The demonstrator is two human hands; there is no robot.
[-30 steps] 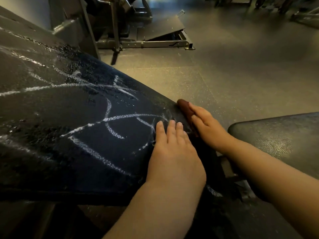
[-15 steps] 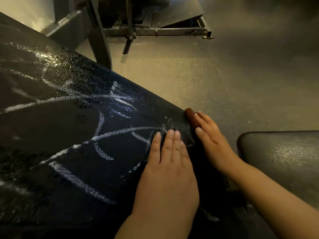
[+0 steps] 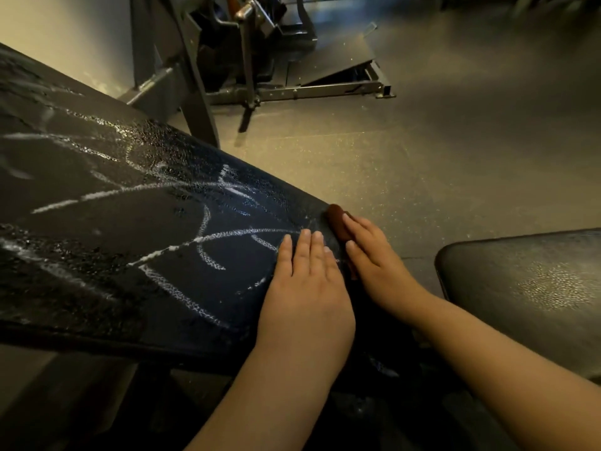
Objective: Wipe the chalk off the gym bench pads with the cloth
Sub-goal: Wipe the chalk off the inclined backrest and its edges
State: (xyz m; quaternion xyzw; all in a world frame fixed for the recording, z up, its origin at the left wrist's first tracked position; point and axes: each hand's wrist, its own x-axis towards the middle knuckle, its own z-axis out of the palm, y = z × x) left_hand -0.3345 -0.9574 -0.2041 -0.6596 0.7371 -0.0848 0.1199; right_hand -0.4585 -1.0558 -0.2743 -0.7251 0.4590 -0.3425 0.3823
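Observation:
The big black back pad [image 3: 130, 255] slopes across the left, covered in white chalk lines [image 3: 208, 237] and wet-looking speckles. My left hand [image 3: 305, 288] lies flat on the pad's lower right part, its fingers straight and together over the chalk. Beside it, my right hand [image 3: 374, 258] rests with straight fingers on a dark red-brown cloth [image 3: 336, 219] bunched at the pad's right edge; its thumb is hidden. At the right is the black seat pad [image 3: 536, 288], with no chalk lines showing on it.
A grey metal gym machine [image 3: 253, 60] with a sloped footplate stands behind the pad. Speckled rubber floor [image 3: 422, 141] spreads to the right. A gap with dark frame parts separates the two pads below my arms.
Both hands stay in the same places on the pad and the cloth. Only my view has shifted a little; the chalk lines look the same.

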